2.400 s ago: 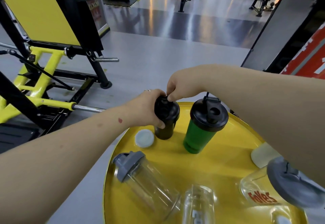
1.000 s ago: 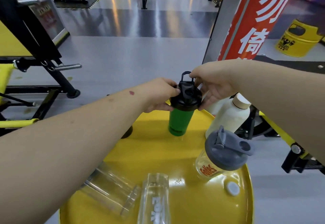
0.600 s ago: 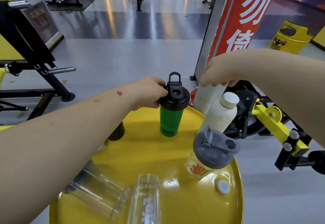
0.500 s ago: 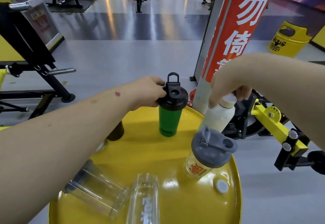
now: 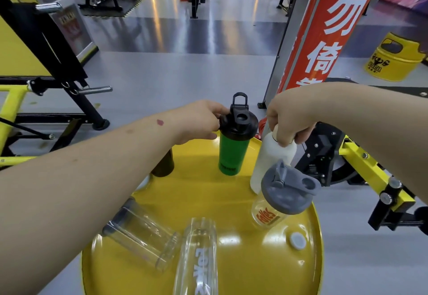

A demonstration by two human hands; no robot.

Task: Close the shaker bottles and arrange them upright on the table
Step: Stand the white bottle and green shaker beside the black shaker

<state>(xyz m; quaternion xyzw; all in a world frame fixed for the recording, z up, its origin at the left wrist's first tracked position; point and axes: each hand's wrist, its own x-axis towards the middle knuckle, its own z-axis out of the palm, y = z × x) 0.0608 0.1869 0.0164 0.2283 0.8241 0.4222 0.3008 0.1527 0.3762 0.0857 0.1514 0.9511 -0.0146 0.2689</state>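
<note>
Gripping white bottle [image 5: 273, 155] cap with right hand [image 5: 287, 121] fingers; left hand [image 5: 199, 121] clamped on green shaker [image 5: 232, 153] lid, spout open. Two clear bottles [image 5: 141, 236] lying on yellow bench [image 5: 231, 202], undone.

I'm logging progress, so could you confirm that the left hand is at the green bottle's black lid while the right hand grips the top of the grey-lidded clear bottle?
Not quite. In the head view the right hand has its grip on the top of the white bottle, not the grey-lidded bottle, which stands untouched in front of it. The left hand is indeed at the green bottle's black lid.
</note>
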